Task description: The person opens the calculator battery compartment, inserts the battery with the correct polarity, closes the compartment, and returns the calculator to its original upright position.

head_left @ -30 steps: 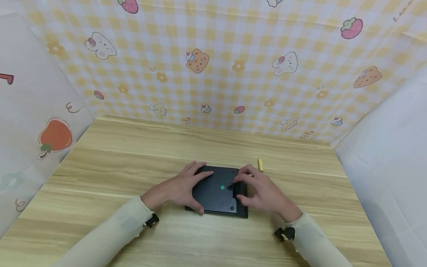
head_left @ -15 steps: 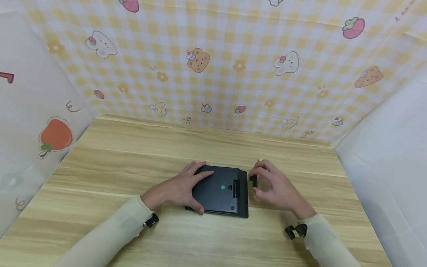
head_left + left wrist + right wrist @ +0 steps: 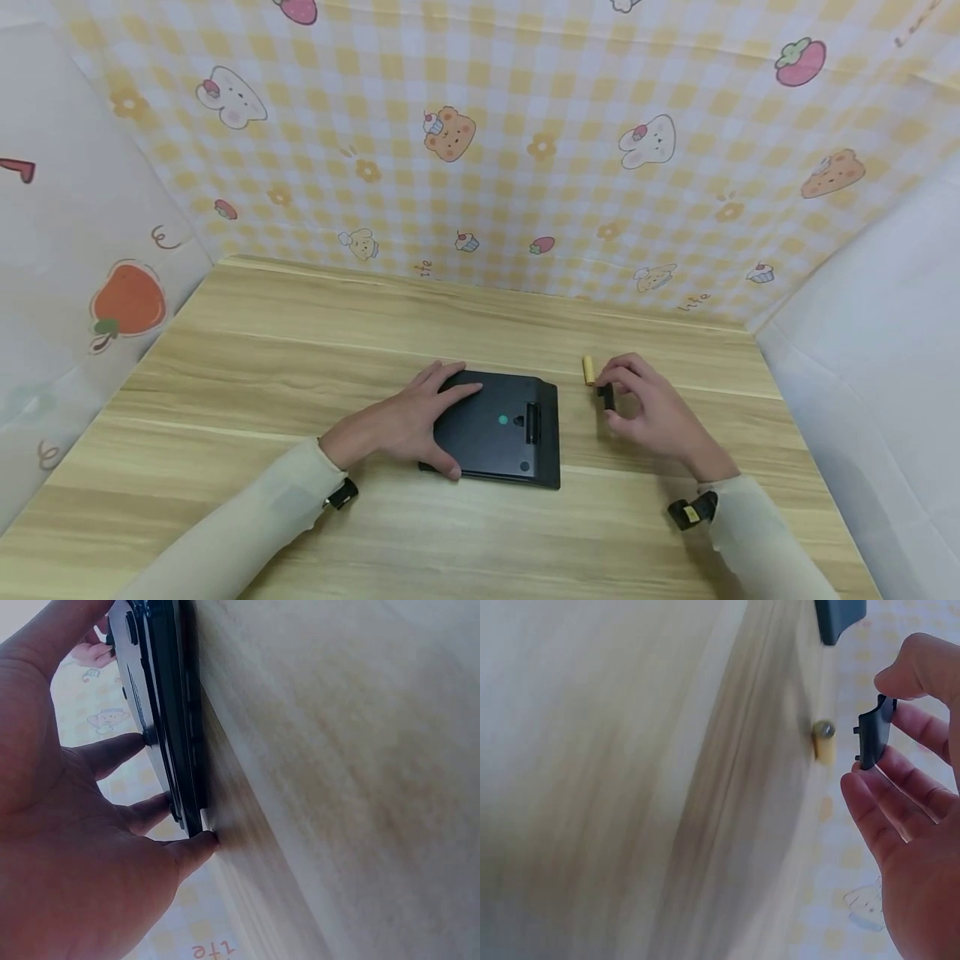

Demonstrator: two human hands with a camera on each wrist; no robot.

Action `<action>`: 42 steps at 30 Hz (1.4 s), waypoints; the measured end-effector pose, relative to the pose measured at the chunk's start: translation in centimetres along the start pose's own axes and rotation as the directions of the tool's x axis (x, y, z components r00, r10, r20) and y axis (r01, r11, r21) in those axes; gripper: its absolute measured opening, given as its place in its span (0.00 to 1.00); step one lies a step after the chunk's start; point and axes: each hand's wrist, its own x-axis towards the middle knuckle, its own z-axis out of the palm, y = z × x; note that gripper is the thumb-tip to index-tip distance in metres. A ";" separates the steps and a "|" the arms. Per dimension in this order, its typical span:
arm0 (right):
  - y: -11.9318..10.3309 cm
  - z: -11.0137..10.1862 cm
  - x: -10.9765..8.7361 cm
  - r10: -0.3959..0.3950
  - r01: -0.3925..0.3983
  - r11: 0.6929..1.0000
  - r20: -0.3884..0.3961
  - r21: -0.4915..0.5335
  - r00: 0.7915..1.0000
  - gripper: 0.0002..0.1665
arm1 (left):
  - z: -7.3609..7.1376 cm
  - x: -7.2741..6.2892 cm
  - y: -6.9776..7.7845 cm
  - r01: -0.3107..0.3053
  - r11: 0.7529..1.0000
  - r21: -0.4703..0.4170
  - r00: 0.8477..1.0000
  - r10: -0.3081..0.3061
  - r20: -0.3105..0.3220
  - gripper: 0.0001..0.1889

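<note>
A flat black device (image 3: 483, 442), calculator-like, lies back side up on the wooden table. Across its left part my left hand (image 3: 405, 427) rests with fingers spread, thumb at the near edge and fingertips toward the far edge. The battery compartment (image 3: 532, 423) near the device's right side is uncovered. To the right of it, my right hand (image 3: 651, 410) pinches a small black battery cover (image 3: 876, 733) between thumb and fingers; two little tabs show on the cover's edge in the right wrist view. A yellow battery (image 3: 588, 370) lies just beyond that hand.
Behind the wooden table (image 3: 315, 333) hangs a yellow checked cloth (image 3: 495, 192) with cartoon prints. White cloth walls (image 3: 862, 350) stand at both sides. Each wrist wears a small black band camera (image 3: 692, 510).
My right hand has pulled the battery cover off the device and carried it to the right, exposing the compartment. The left hand has stayed on the device.
</note>
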 end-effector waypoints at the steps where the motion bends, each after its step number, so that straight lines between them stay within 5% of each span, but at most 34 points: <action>1: 0.2 -0.1 -0.1 0.004 -0.004 1.000 0.002 0.000 1.000 0.23 | 0.0 0.0 0.0 0.000 1.000 0.001 1.000 0.000 0.000 0.62; 17: 3.3 -0.9 0.0 0.131 -0.126 0.989 0.063 -0.078 0.989 0.22 | 0.0 0.1 0.0 0.002 1.000 0.002 1.000 -0.002 0.005 0.63; 42: 3.8 -1.3 0.3 0.170 -0.162 0.982 0.086 -0.093 0.982 0.23 | -0.1 0.1 -0.1 0.004 1.000 -0.011 1.000 -0.004 0.007 0.63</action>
